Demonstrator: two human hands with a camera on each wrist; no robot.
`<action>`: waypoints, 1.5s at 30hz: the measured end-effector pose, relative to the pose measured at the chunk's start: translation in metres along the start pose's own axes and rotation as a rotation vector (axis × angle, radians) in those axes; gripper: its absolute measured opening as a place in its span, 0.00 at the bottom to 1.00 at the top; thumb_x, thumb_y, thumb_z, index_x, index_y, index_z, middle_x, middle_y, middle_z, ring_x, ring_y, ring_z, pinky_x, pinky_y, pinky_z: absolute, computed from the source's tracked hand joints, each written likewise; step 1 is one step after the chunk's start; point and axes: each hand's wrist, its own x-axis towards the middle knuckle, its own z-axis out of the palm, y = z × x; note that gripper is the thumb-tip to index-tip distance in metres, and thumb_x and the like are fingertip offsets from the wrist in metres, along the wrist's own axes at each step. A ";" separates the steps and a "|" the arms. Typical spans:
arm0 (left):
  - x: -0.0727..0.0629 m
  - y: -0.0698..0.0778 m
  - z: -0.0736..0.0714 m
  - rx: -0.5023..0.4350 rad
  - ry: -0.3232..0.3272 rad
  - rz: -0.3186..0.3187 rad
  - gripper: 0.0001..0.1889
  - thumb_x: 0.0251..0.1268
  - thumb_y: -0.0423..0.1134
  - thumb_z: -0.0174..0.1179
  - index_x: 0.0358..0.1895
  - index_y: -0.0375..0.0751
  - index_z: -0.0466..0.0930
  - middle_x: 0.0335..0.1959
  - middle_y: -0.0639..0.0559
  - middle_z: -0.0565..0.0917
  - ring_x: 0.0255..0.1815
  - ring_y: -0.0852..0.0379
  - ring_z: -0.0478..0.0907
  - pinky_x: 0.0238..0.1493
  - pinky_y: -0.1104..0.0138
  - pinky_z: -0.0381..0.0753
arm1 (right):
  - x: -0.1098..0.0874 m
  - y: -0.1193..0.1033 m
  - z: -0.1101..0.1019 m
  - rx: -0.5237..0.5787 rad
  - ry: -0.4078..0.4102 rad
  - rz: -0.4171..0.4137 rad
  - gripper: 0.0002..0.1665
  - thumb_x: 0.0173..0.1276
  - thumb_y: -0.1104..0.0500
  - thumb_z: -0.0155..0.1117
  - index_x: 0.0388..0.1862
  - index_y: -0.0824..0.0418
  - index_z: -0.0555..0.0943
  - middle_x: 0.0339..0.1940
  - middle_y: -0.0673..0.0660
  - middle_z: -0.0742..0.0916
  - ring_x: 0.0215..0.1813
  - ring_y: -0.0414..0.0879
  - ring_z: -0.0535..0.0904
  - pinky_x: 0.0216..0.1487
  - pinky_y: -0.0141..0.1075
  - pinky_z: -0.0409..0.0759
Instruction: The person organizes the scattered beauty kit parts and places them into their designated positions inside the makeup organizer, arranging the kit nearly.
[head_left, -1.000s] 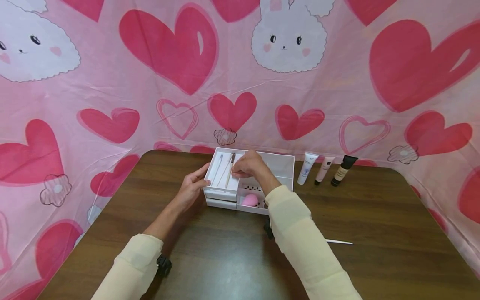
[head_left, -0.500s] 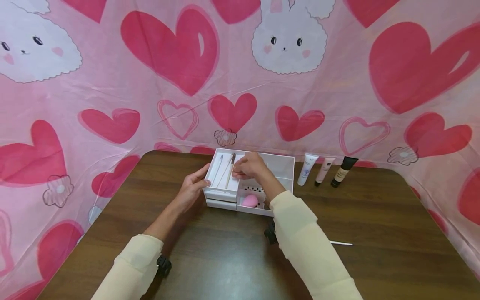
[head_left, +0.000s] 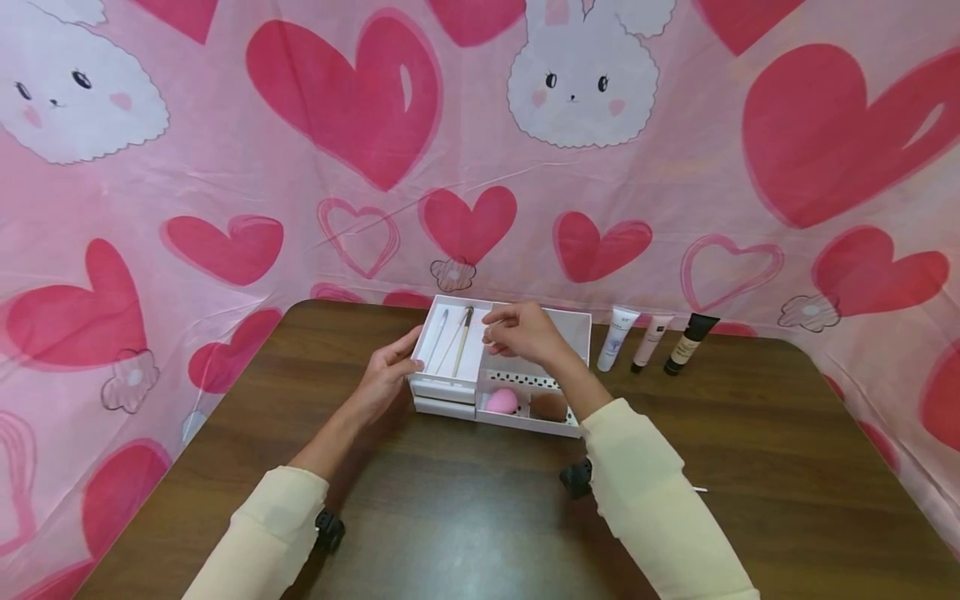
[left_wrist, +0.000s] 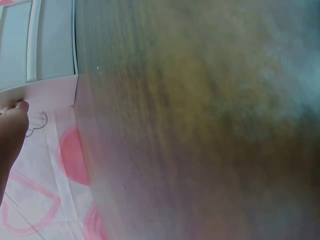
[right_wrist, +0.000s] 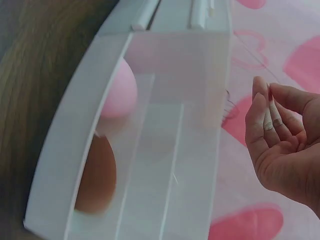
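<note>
A white cosmetics organizer (head_left: pixel 528 427) stands at the back of the table, with two shallow drawers on its front left. My left hand (head_left: pixel 384 373) holds its left side, thumb at the front corner. Three slim tools lie in the top left tray, among them a makeup brush (head_left: pixel 460 346) with dark bristles. Just right of that tray hovers my right hand (head_left: pixel 521 333), its fingers loosely curled with nothing visible between them. In the front right compartment sit a pink makeup sponge (head_left: pixel 502 401) and a brown rounded item (right_wrist: pixel 96 177); the right wrist view shows both through the pale wall.
To the organizer's right stand a white tube (head_left: pixel 617 340), a pink tube (head_left: pixel 651 342) and a beige tube with a black cap (head_left: pixel 690 344). A thin white stick (head_left: pixel 701 489) shows beyond the right sleeve. A heart-patterned cloth (head_left: pixel 345 242) hangs behind the wooden table (head_left: pixel 450 517).
My right hand has lifted away from the brush in the tray and shifted right, its fingers loosening. The brown item has come into view. My left hand stays on the organizer.
</note>
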 end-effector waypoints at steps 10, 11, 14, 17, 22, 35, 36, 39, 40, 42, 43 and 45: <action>0.001 0.001 0.001 0.016 -0.007 -0.001 0.36 0.67 0.20 0.44 0.79 0.24 0.46 0.83 0.34 0.49 0.79 0.48 0.51 0.63 0.83 0.69 | -0.037 0.013 -0.058 -0.145 0.020 -0.114 0.20 0.74 0.63 0.59 0.61 0.70 0.81 0.48 0.73 0.89 0.34 0.41 0.88 0.44 0.36 0.88; 0.001 0.001 0.001 0.015 -0.005 0.001 0.36 0.67 0.20 0.44 0.79 0.24 0.46 0.83 0.34 0.49 0.78 0.49 0.51 0.63 0.83 0.69 | -0.040 0.016 -0.063 -0.164 0.019 -0.130 0.20 0.74 0.64 0.59 0.61 0.71 0.81 0.47 0.74 0.89 0.34 0.42 0.88 0.43 0.35 0.88; 0.001 0.000 0.000 0.016 -0.004 0.005 0.36 0.67 0.20 0.44 0.79 0.24 0.46 0.83 0.34 0.49 0.78 0.52 0.53 0.63 0.83 0.69 | -0.051 0.023 -0.076 -0.238 0.018 -0.168 0.19 0.73 0.66 0.59 0.58 0.74 0.81 0.44 0.74 0.89 0.36 0.48 0.89 0.43 0.37 0.88; 0.001 -0.001 0.000 0.015 -0.002 -0.001 0.36 0.67 0.20 0.44 0.79 0.24 0.46 0.83 0.35 0.49 0.77 0.55 0.54 0.63 0.83 0.70 | -0.061 0.029 -0.084 -0.300 0.021 -0.182 0.17 0.72 0.66 0.60 0.56 0.74 0.82 0.41 0.73 0.90 0.37 0.53 0.89 0.43 0.38 0.88; 0.001 -0.003 -0.001 0.012 -0.003 0.000 0.36 0.67 0.20 0.44 0.79 0.24 0.46 0.83 0.35 0.49 0.78 0.52 0.52 0.63 0.83 0.70 | -0.079 0.043 -0.093 -0.344 0.019 -0.204 0.17 0.71 0.66 0.64 0.54 0.74 0.83 0.39 0.68 0.91 0.38 0.48 0.88 0.41 0.35 0.88; 0.002 -0.002 0.000 0.009 -0.002 0.002 0.36 0.67 0.20 0.44 0.79 0.24 0.47 0.83 0.34 0.49 0.69 0.66 0.62 0.62 0.82 0.70 | -0.123 0.086 -0.111 -0.587 -0.036 -0.240 0.12 0.67 0.63 0.69 0.48 0.65 0.88 0.39 0.56 0.92 0.39 0.36 0.84 0.40 0.29 0.83; 0.002 -0.002 0.000 0.006 -0.002 0.002 0.36 0.66 0.20 0.44 0.79 0.24 0.47 0.83 0.34 0.49 0.69 0.67 0.62 0.63 0.82 0.70 | -0.127 0.090 -0.112 -0.601 -0.052 -0.246 0.12 0.67 0.63 0.69 0.48 0.66 0.88 0.39 0.55 0.92 0.39 0.35 0.84 0.40 0.30 0.83; 0.002 -0.002 0.000 0.008 -0.004 0.007 0.36 0.67 0.20 0.44 0.79 0.24 0.46 0.83 0.34 0.49 0.68 0.68 0.64 0.62 0.82 0.71 | -0.137 0.101 -0.115 -0.636 -0.097 -0.253 0.11 0.67 0.63 0.69 0.46 0.66 0.88 0.38 0.53 0.92 0.39 0.32 0.83 0.40 0.31 0.83; 0.002 -0.002 -0.001 0.010 -0.007 0.010 0.36 0.67 0.20 0.44 0.79 0.24 0.46 0.83 0.33 0.49 0.67 0.68 0.64 0.62 0.82 0.71 | -0.140 0.104 -0.116 -0.642 -0.111 -0.252 0.11 0.67 0.63 0.69 0.45 0.66 0.88 0.37 0.52 0.92 0.38 0.31 0.83 0.39 0.31 0.83; 0.002 -0.002 -0.001 0.012 -0.014 0.017 0.36 0.67 0.20 0.44 0.79 0.24 0.46 0.83 0.33 0.49 0.66 0.70 0.66 0.61 0.81 0.72 | -0.146 0.111 -0.118 -0.652 -0.141 -0.259 0.10 0.66 0.64 0.69 0.44 0.67 0.88 0.35 0.51 0.91 0.38 0.30 0.82 0.38 0.31 0.83; 0.002 -0.002 -0.002 0.014 -0.018 0.021 0.36 0.67 0.20 0.44 0.79 0.24 0.46 0.83 0.32 0.50 0.65 0.70 0.66 0.61 0.81 0.72 | -0.148 0.114 -0.119 -0.659 -0.153 -0.263 0.09 0.65 0.65 0.70 0.43 0.67 0.88 0.34 0.50 0.91 0.37 0.29 0.82 0.37 0.31 0.83; 0.002 -0.002 -0.002 0.014 -0.023 0.024 0.36 0.67 0.20 0.44 0.79 0.24 0.46 0.83 0.32 0.50 0.65 0.70 0.66 0.61 0.81 0.73 | -0.153 0.120 -0.121 -0.671 -0.178 -0.259 0.09 0.63 0.65 0.71 0.42 0.67 0.87 0.32 0.49 0.91 0.36 0.28 0.81 0.36 0.30 0.83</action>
